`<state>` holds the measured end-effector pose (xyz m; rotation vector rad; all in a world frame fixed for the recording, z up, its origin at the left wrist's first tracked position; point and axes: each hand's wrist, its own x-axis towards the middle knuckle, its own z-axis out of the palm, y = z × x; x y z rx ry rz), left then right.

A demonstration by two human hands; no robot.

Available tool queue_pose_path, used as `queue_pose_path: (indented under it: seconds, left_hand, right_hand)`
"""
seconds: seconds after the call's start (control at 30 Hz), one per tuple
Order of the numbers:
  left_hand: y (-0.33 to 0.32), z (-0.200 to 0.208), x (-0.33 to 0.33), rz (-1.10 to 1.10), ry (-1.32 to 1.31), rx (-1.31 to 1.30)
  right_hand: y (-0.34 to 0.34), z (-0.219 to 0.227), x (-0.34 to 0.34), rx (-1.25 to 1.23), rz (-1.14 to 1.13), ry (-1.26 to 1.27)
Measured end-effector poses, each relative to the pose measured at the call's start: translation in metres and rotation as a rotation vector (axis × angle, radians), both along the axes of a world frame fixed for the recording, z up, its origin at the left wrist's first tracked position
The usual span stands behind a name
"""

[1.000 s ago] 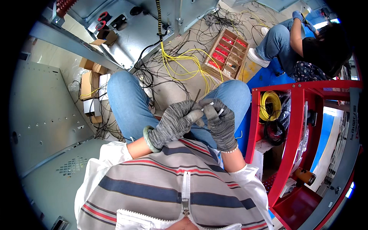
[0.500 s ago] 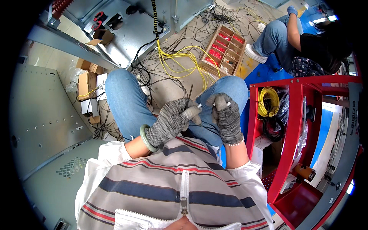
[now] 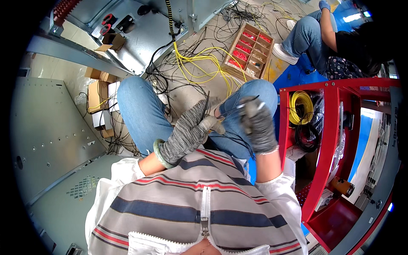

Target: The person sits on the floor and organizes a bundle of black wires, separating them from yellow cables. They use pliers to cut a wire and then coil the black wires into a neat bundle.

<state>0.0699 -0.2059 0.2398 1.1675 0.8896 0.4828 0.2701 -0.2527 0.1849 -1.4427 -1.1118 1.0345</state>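
Note:
My left hand, in a grey knit glove, is closed over my lap. Its fingers pinch a black wire whose end sticks up past them. My right hand, gloved alike, is curled above my right knee and smeared by motion. A small pale bit shows at its fingertips, too blurred to name. Thin black wires lie across my lap between the hands. Another dark strand stretches from beside the left hand toward the right; whether the right hand grips it is unclear.
A divided wooden box of small red and pale parts stands on the floor ahead, near yellow cables. At right is a red shelf frame with a yellow cable coil. A co-worker sits beyond. Metal cabinet panels stand left.
My right hand has moved to the right, away from the left one, and is now blurred. Black wires have come into sight between the hands. The white piece at my left fingertips no longer shows.

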Motion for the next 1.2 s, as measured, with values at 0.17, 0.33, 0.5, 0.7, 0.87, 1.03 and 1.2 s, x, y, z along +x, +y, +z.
queue_pose_path:
  seconds: [0.17, 0.33, 0.5, 0.7, 0.87, 1.03, 1.2]
  left_hand:
    - [0.001, -0.025, 0.001, -0.076, 0.066, 0.423]
    - [-0.001, -0.014, 0.002, -0.096, -0.098, 0.172]
    - [0.006, -0.002, 0.009, -0.046, -0.008, -0.029]
    - [0.003, -0.005, 0.005, -0.027, 0.001, -0.027]
    - [0.003, -0.002, 0.005, -0.05, 0.014, -0.027]
    - [0.002, -0.01, 0.004, -0.021, -0.018, -0.02]
    - [0.003, -0.008, 0.004, -0.022, -0.031, -0.057]
  right_hand:
    - [-0.001, 0.03, -0.033, -0.23, -0.001, 0.398]
    - [0.005, 0.042, -0.008, -0.117, -0.063, 0.234]
    - [-0.002, 0.036, -0.027, -0.105, -0.045, 0.214]
    - [0.002, 0.037, -0.023, -0.21, -0.192, 0.64]
    - [0.005, 0.035, -0.024, -0.225, -0.191, 0.79]
    - [0.006, 0.038, -0.024, -0.245, -0.185, 0.743]
    - [0.003, 0.044, -0.035, 0.014, -0.211, 0.106]
